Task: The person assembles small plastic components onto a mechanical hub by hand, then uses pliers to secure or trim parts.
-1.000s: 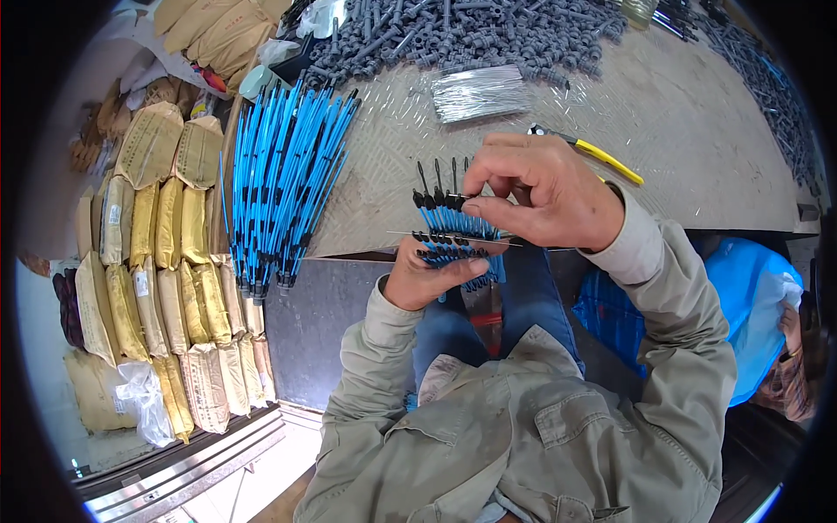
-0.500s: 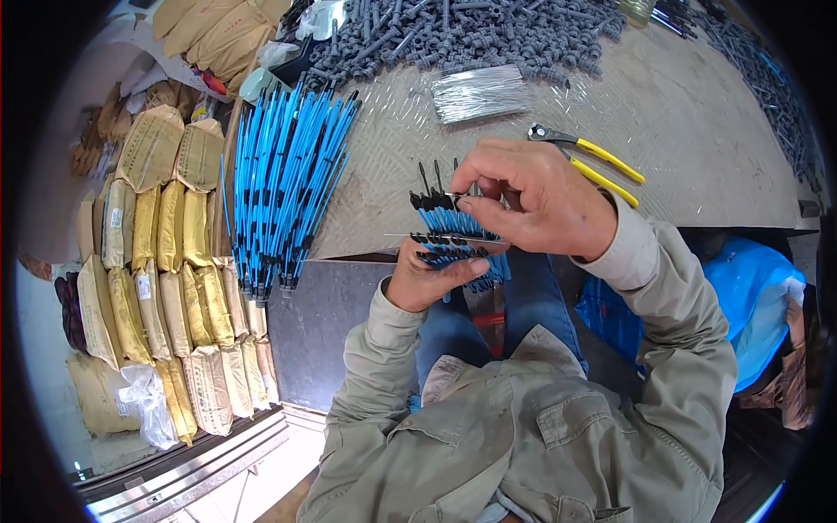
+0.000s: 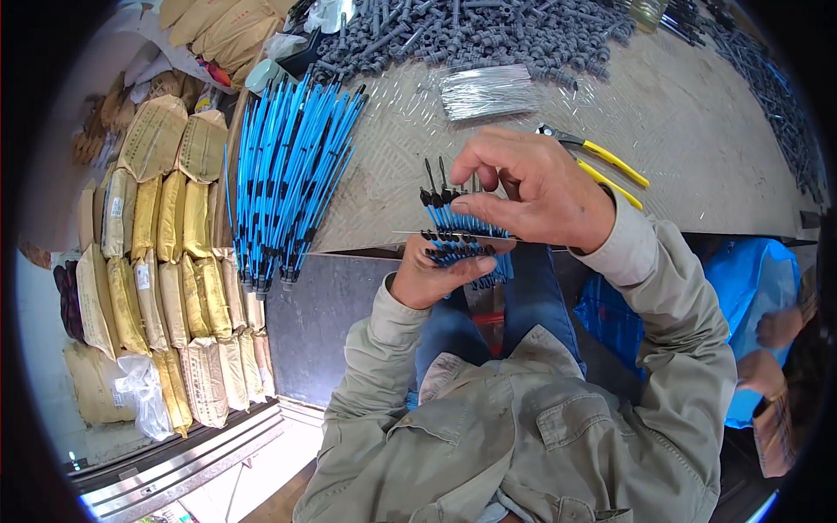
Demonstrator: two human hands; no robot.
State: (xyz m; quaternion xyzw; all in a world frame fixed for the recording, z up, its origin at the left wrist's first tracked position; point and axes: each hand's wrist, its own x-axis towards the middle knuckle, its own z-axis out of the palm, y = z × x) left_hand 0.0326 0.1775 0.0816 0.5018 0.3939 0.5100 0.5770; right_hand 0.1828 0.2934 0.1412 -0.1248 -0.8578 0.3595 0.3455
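My left hand (image 3: 427,277) is closed round a bundle of thin blue rods with black fittings (image 3: 462,247), held upright over my lap. A thin metal wire (image 3: 405,232) lies across the bundle, its end poking out to the left. Over the bundle's far end is my right hand (image 3: 536,187), fingers curled, with thumb and index fingertips apart beside the black tips (image 3: 440,197). I see nothing held between those two fingertips. A few dark pins stick up above the tips. My right palm and the rods behind it are hidden.
Yellow-handled cutting pliers (image 3: 610,166), a stack of metal wires (image 3: 490,91) and a heap of grey plastic fittings (image 3: 488,35) lie on the table. More blue rods (image 3: 292,174) lie to the left, by brown paper packages (image 3: 183,296). Another person's hands (image 3: 767,357) are by a blue bag (image 3: 750,279).
My right thumb and index finger have parted at the black tips, the index finger lifting. My left hand keeps its grip. Another person's hands have come in at the right.
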